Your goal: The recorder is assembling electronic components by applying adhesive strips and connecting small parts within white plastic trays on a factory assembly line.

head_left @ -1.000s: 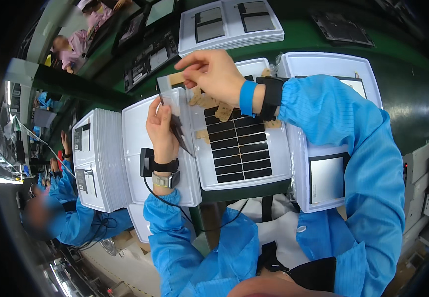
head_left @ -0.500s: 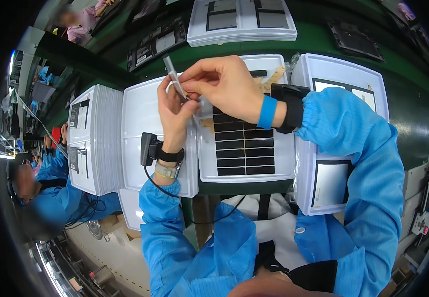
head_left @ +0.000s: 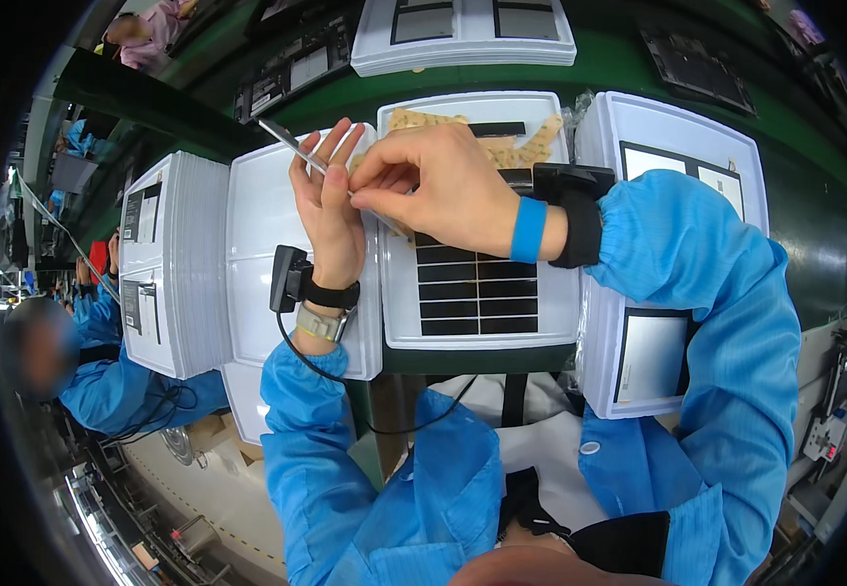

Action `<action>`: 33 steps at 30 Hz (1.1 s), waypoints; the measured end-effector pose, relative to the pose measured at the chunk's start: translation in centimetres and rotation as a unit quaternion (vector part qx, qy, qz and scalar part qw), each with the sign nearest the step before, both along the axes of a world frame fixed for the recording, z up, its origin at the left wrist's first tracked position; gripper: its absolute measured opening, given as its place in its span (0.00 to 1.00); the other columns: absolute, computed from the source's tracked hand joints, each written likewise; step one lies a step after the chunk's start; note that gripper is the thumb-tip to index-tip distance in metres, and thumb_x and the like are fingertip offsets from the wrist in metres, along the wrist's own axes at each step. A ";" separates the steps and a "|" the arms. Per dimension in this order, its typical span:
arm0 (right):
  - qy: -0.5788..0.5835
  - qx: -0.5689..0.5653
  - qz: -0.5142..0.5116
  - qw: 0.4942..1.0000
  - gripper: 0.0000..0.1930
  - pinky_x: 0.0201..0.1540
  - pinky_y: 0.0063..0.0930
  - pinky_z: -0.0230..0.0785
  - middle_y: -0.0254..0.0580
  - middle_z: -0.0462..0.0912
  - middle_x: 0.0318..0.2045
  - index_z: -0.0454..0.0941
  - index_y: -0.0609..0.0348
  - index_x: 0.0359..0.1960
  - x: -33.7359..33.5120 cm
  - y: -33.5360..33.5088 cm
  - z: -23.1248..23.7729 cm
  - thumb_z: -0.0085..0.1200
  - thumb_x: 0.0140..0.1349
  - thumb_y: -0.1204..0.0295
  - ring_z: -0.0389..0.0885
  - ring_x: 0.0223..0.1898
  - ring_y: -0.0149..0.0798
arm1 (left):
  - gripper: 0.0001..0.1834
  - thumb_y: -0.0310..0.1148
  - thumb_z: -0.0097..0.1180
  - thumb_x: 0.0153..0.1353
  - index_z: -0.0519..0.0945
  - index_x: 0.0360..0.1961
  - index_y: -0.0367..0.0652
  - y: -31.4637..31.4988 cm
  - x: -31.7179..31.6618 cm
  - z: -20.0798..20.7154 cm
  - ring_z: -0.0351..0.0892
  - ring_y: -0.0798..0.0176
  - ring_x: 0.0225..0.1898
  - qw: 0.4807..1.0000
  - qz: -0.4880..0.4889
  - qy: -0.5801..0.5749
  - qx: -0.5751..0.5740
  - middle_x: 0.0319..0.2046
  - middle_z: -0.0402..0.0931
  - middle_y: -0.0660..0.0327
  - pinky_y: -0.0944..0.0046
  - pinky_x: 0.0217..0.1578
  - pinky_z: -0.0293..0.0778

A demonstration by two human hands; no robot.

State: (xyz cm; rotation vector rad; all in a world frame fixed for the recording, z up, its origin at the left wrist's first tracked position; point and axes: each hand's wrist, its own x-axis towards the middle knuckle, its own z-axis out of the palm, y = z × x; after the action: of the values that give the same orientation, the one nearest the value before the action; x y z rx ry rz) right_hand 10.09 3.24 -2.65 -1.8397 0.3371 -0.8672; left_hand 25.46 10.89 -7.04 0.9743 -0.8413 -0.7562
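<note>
Grey, edge-on: bracing thin sheet in finger-spread left hand, pinching perhaps its edge with right hand; next needs steadiness.

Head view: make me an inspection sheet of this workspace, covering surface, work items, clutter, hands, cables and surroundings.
Surface: green bench bearing white trays.
Work items: thin flat piece, tilted; middle tray with rows of black strips.
Clutter: tan dotted scraps on the middle tray's far part.
Hands: left hand holds the thin flat piece between thumb and fingers; right hand has its fingertips bunched beside it, grip unclear.
Cables: black cable loops from the device on the left wrist toward the person's body.
Surroundings: tray stacks left, right and beyond; co-worker in blue at left, person in pink at upper left.
</note>
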 end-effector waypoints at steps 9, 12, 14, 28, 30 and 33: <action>-0.042 -0.024 -0.094 0.994 0.07 0.39 0.22 0.78 0.35 0.86 0.32 0.85 0.62 0.37 0.4 -1.5 -0.4 0.66 0.59 0.74 0.83 0.33 0.25 | 0.38 0.57 0.48 0.72 0.59 0.69 0.38 0.0 1.3 0.8 0.63 0.38 0.73 0.994 -0.022 0.109 -0.017 0.69 0.64 0.37 0.40 0.73 0.61; -0.021 -0.048 -0.008 0.999 0.08 0.38 0.23 0.78 0.36 0.86 0.32 0.84 0.63 0.36 0.0 0.1 -0.4 0.68 0.58 0.74 0.83 0.31 0.27 | 0.36 0.56 0.47 0.73 0.60 0.68 0.38 -0.2 1.7 0.5 0.64 0.38 0.72 0.994 0.012 0.103 -0.022 0.68 0.64 0.37 0.40 0.73 0.62; 0.013 -0.042 0.063 0.997 0.09 0.37 0.24 0.79 0.36 0.86 0.31 0.85 0.63 0.37 -0.1 0.5 0.0 0.69 0.56 0.74 0.84 0.30 0.28 | 0.35 0.55 0.47 0.73 0.60 0.68 0.38 -0.3 1.6 0.3 0.64 0.39 0.72 0.996 0.037 0.084 -0.011 0.68 0.65 0.38 0.40 0.72 0.62; 0.163 -0.304 0.040 0.938 0.09 0.43 0.40 0.78 0.49 0.83 0.32 0.84 0.60 0.38 -3.4 -2.1 2.0 0.62 0.55 0.75 0.86 0.38 0.50 | 0.46 0.62 0.49 0.63 0.64 0.65 0.28 -0.5 4.1 1.5 0.55 0.29 0.74 0.932 -0.110 0.343 -0.035 0.69 0.60 0.34 0.37 0.75 0.54; 0.297 -0.278 0.163 0.899 0.12 0.49 0.47 0.76 0.52 0.84 0.34 0.83 0.62 0.40 -4.5 -2.2 0.9 0.62 0.53 0.73 0.84 0.44 0.57 | 0.47 0.61 0.50 0.63 0.63 0.67 0.27 -0.7 3.8 0.8 0.54 0.30 0.75 0.942 -0.082 0.325 -0.012 0.69 0.59 0.33 0.38 0.76 0.52; 0.212 -0.267 0.065 0.938 0.13 0.47 0.46 0.77 0.54 0.86 0.34 0.86 0.62 0.37 -5.5 -4.2 3.3 0.63 0.52 0.69 0.85 0.41 0.57 | 0.47 0.60 0.48 0.65 0.60 0.71 0.28 -0.3 5.1 0.1 0.53 0.34 0.76 0.925 -0.124 0.359 -0.018 0.71 0.59 0.36 0.39 0.77 0.50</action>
State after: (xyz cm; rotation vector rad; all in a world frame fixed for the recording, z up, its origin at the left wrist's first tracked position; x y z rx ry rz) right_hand 4.58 -1.01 0.65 -2.5324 0.2548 -0.4853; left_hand 30.61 10.62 -6.96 0.4866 -0.3273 -1.2118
